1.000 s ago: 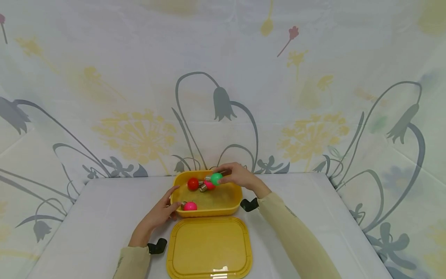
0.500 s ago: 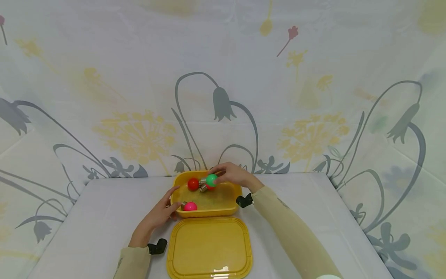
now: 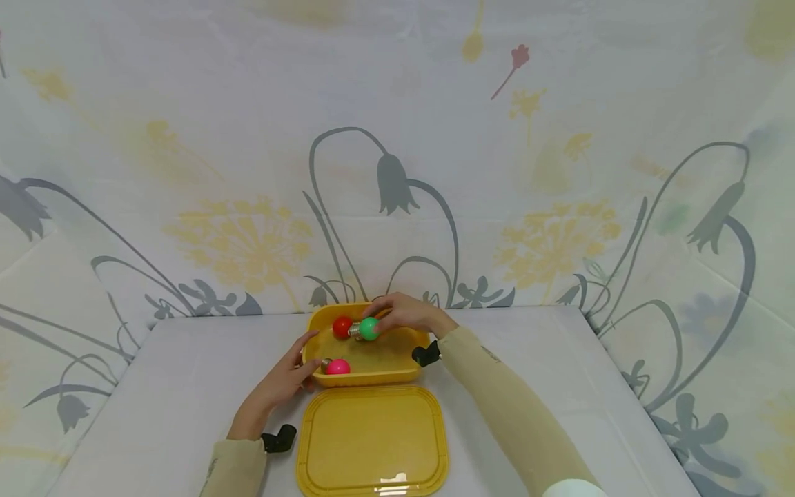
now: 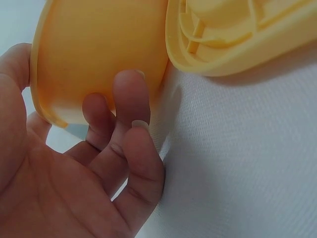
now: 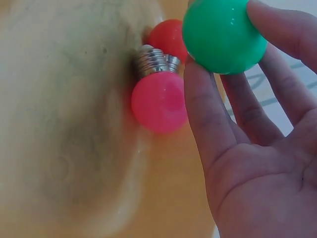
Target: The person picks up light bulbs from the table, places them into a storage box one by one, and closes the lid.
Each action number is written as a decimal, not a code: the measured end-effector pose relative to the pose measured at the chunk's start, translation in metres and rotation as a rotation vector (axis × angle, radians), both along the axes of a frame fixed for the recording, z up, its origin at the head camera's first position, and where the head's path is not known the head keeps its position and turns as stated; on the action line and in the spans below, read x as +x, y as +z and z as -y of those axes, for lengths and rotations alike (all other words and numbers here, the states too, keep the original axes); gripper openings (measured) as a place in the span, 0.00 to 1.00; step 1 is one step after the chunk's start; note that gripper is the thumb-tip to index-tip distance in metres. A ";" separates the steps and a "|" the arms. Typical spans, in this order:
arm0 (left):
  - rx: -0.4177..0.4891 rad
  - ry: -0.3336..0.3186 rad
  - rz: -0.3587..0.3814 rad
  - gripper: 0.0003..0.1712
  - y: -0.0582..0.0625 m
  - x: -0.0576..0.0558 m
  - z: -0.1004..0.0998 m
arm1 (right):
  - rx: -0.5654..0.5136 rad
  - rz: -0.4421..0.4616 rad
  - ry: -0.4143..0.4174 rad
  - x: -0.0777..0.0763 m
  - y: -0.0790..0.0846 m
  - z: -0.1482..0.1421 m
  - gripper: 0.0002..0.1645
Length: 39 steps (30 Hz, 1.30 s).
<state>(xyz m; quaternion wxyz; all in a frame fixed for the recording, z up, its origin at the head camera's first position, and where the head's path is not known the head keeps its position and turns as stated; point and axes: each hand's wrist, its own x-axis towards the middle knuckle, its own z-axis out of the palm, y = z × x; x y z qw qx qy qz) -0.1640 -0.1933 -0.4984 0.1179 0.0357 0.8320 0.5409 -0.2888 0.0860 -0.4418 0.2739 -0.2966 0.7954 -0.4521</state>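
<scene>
In the right wrist view, my right hand (image 5: 262, 163) pinches a green light bulb (image 5: 223, 34) by its round globe, between thumb and fingers. The head view has this green bulb (image 3: 369, 328) low over the yellow container (image 3: 391, 355), its screw base pointing left toward a red bulb (image 3: 341, 327). A pink bulb (image 5: 159, 101) lies beside the red one (image 5: 168, 38) beneath it. Another pink bulb (image 3: 338, 366) is at the container's near left corner. My left hand (image 3: 287, 376) grips the container's left end, with curled fingers (image 4: 131, 94) against the outer wall.
A yellow lid (image 3: 373, 442) lies flat on the white table (image 3: 497, 414), just in front of the container. Behind the table hangs a flower-printed cloth (image 3: 397, 241). Dark camera mounts (image 3: 426, 354) sit at both wrists.
My right hand has moved left and slightly down with the green bulb, which now covers the pink bulb next to the red one in the head view. My left hand has stayed on the container.
</scene>
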 end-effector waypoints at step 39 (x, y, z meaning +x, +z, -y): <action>0.003 0.015 0.010 0.36 -0.002 -0.001 0.001 | -0.014 0.284 0.031 -0.006 -0.036 0.002 0.18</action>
